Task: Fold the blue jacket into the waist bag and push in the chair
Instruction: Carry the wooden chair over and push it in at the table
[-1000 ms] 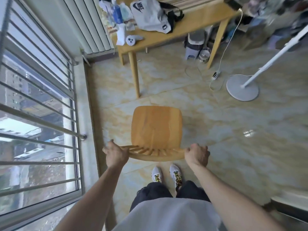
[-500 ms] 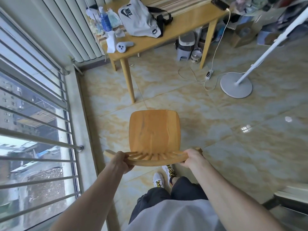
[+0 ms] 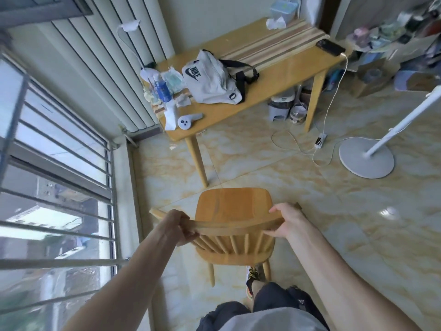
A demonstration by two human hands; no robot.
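Chair (image 3: 235,211), lower centre: now nearer the tabletop (image 3: 281,75); left hand (image 3: 182,226) and right hand (image 3: 285,220) each grip its top rail; waist bag (image 3: 210,83) upper centre, apparently packed; push-in unfinished.

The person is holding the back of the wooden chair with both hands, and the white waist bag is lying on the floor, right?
Not quite. The head view shows both hands, left hand and right hand, on the chair back, but the waist bag lies on the table, not the floor.
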